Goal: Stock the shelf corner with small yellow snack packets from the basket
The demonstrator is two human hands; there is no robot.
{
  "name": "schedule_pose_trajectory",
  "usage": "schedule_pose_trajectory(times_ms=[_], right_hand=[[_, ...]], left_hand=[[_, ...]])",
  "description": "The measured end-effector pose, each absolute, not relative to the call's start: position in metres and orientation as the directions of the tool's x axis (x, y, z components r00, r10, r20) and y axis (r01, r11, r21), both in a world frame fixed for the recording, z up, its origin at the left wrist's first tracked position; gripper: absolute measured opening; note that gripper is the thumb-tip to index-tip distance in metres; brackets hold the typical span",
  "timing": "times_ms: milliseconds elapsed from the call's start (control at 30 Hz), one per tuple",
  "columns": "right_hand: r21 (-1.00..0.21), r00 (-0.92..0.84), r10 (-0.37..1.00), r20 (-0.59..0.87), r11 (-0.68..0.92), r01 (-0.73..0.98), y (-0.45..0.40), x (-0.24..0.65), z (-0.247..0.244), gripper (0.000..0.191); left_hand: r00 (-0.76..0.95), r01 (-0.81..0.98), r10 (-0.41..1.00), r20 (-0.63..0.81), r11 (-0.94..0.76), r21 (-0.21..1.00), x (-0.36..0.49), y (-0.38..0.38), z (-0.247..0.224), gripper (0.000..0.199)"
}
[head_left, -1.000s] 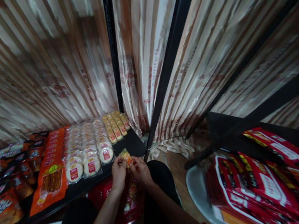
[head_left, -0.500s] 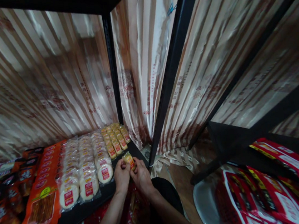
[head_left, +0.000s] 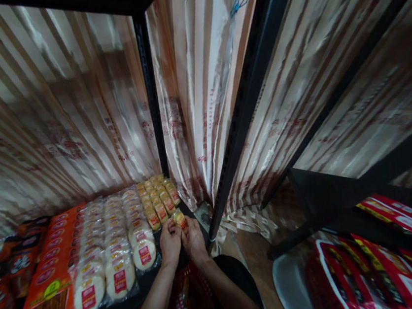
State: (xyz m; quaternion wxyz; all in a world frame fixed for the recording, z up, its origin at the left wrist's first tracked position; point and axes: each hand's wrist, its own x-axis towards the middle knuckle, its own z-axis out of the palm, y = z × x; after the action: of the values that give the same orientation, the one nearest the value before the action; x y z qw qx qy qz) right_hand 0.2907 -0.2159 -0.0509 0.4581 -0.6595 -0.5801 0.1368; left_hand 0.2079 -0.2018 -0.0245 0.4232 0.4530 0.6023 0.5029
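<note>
A small yellow-wrapped snack pack point(head_left: 180, 220) with a red label is held between both hands, just above the shelf's front right corner. My left hand point(head_left: 171, 243) pinches its left side and my right hand point(head_left: 195, 240) grips its right side. Directly behind it, rows of matching yellow snack packs point(head_left: 161, 210) lie on the black shelf point(head_left: 146, 283). To the left of my left hand are rows of round white cakes point(head_left: 144, 253) in clear wrappers with red labels. The print on the held pack is too small to read.
Orange snack bags point(head_left: 46, 301) and dark packets point(head_left: 21, 262) lie farther left. Black metal posts point(head_left: 236, 106) stand before a draped curtain point(head_left: 192, 101). At right are red packages point(head_left: 376, 274), a white stool-like edge point(head_left: 291, 283) and another black shelf point(head_left: 322, 196).
My view has shifted slightly, so the shelf goods sit lower and farther left. Both hands still hold the yellow snack pack, in nearly the same position.
</note>
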Motion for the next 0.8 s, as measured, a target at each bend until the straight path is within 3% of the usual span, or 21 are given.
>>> schedule_pose_trajectory(times_ms=[200,467,800], right_hand=[[-0.781,0.352,0.869,0.349,0.062,0.621,-0.200,0.293,-0.050,0.045],[-0.846,0.405,0.889,0.212,-0.040,0.531,-0.186,0.293,-0.048,0.037],[-0.850,0.410,0.874,0.260,0.006,0.526,-0.176,0.290,-0.051,0.035]], left_hand=[[-0.217,0.100,0.975,-0.048,0.071,0.992,0.215,-0.194,-0.027,0.025],[-0.121,0.089,0.986,-0.119,0.130,0.987,0.222,-0.183,-0.019,0.033],[-0.074,0.081,0.992,-0.103,0.109,0.991,0.224,-0.173,-0.023,0.036]])
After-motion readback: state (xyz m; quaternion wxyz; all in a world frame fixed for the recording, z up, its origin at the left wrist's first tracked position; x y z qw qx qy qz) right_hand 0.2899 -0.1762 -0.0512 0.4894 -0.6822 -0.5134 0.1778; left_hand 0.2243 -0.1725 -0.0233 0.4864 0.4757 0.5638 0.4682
